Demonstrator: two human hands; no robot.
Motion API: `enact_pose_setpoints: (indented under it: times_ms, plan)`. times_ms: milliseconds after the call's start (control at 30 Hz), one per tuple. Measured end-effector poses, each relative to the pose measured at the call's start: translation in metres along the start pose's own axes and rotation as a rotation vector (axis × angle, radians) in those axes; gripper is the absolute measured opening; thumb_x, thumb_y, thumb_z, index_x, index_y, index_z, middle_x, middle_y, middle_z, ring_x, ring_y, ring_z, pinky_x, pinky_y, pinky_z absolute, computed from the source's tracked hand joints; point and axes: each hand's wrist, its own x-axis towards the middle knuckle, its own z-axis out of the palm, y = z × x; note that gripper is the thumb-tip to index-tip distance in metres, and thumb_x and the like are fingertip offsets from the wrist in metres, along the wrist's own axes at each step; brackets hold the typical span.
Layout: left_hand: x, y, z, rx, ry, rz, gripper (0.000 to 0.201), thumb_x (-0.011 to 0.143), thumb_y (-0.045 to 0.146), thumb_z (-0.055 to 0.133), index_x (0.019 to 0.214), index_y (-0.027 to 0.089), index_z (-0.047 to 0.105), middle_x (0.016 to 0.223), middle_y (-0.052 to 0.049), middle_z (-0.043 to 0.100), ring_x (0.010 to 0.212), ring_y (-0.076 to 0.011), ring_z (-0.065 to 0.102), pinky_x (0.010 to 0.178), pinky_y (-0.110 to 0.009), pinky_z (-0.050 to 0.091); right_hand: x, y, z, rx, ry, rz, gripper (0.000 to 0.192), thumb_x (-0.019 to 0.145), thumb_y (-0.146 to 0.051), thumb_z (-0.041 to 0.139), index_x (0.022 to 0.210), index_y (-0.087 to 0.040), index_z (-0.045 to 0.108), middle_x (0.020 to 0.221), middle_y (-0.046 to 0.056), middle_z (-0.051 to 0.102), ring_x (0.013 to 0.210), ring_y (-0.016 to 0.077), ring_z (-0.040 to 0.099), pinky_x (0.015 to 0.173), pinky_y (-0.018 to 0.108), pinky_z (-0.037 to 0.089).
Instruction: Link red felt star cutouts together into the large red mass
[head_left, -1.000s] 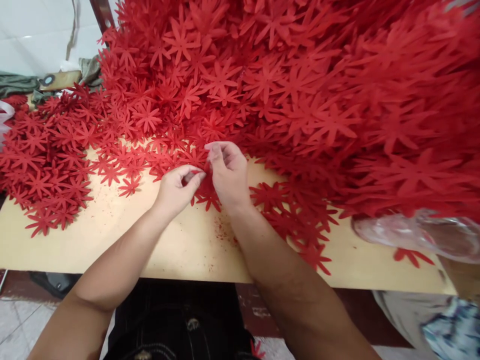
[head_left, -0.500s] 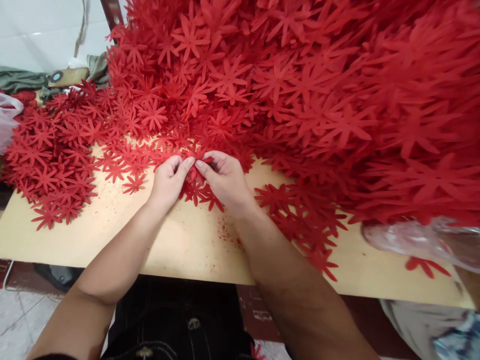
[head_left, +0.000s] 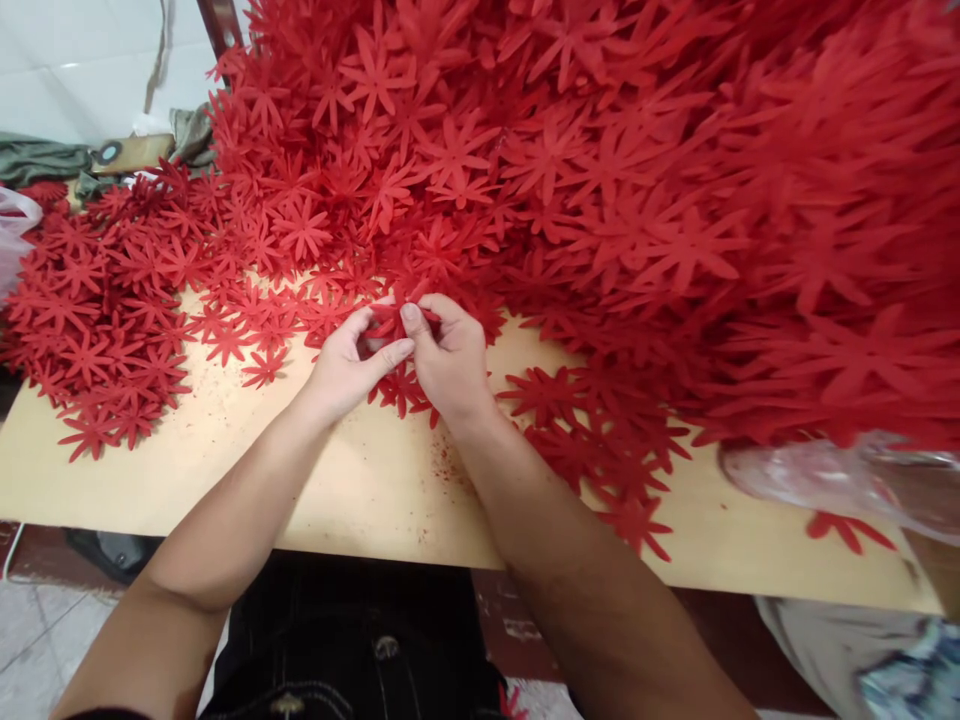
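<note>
Just above the middle of the table, my two hands meet around a red flower-shaped cutout [head_left: 388, 322]. My left hand [head_left: 351, 362] grips its left side, thumb stretched along the near side toward the other hand. With thumb and bent fingers my right hand [head_left: 448, 350] pinches the right side of it. Part of the cutout is hidden behind the fingers. Several more red flower cutouts [head_left: 401, 390] lie on the table right under my hands. Beyond them rises a large heap of the same red cutouts [head_left: 540, 150].
The pale wooden table [head_left: 360, 500] carries a smaller pile of red cutouts [head_left: 105, 330] at the left. A phone [head_left: 135, 153] rests on green cloth [head_left: 45, 158] at the back left. Clear plastic [head_left: 795, 480] lies at the right. Small red scraps dot the tabletop.
My left thumb has moved down and right, and the left hand has opened wider around the cutout. My right thumb has risen slightly. The heap looks the same.
</note>
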Motion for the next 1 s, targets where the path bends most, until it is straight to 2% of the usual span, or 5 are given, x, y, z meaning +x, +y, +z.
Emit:
enact_pose_setpoints:
  times_ms: [133, 467, 600, 800, 1000]
  plan:
    - [0.005, -0.006, -0.003, -0.02, 0.043, 0.038, 0.032, 0.061, 0.029, 0.078, 0.084, 0.017, 0.06, 0.069, 0.002, 0.063, 0.065, -0.0093, 0.059, 0.069, -0.024, 0.049, 0.001, -0.001, 0.001, 0.035, 0.065, -0.035, 0.03, 0.076, -0.051, 0.059, 0.072, -0.021, 0.059, 0.082, 0.004, 0.054, 0.082, 0.0145, 0.051, 0.083, 0.031, 0.044]
    - [0.008, 0.004, -0.011, 0.02, 0.242, 0.106, 0.014, 0.068, 0.007, 0.063, 0.07, 0.017, 0.053, 0.058, 0.007, 0.052, 0.051, -0.0036, 0.046, 0.053, -0.016, 0.04, 0.013, 0.003, -0.011, 0.15, 0.101, 0.112, 0.047, 0.072, -0.066, 0.055, 0.063, -0.022, 0.04, 0.054, -0.005, 0.037, 0.047, 0.007, 0.033, 0.046, 0.023, 0.031]
    - [0.007, 0.005, -0.011, 0.003, 0.194, 0.085, 0.018, 0.067, 0.002, 0.054, 0.074, 0.018, 0.055, 0.066, 0.005, 0.058, 0.056, -0.0056, 0.052, 0.058, -0.019, 0.045, 0.007, -0.003, -0.007, 0.139, 0.067, 0.161, 0.051, 0.073, -0.068, 0.05, 0.058, -0.021, 0.036, 0.05, -0.005, 0.032, 0.046, 0.0064, 0.028, 0.045, 0.024, 0.028]
    - [-0.002, 0.007, -0.003, -0.001, 0.056, 0.056, 0.02, 0.068, 0.024, 0.068, 0.084, 0.018, 0.059, 0.071, 0.003, 0.059, 0.063, -0.0067, 0.054, 0.064, -0.02, 0.046, 0.005, 0.002, -0.001, 0.125, 0.001, 0.132, 0.042, 0.074, -0.059, 0.056, 0.062, -0.021, 0.042, 0.055, -0.005, 0.039, 0.052, 0.0073, 0.036, 0.051, 0.024, 0.035]
    - [0.002, -0.001, 0.0, 0.114, 0.183, 0.08, 0.023, 0.061, 0.018, 0.074, 0.068, 0.016, 0.052, 0.061, 0.007, 0.053, 0.055, -0.0039, 0.047, 0.058, -0.018, 0.04, 0.001, -0.004, 0.002, 0.195, -0.04, 0.127, 0.032, 0.075, -0.053, 0.059, 0.073, -0.023, 0.049, 0.058, -0.005, 0.045, 0.048, 0.0071, 0.038, 0.047, 0.024, 0.033]
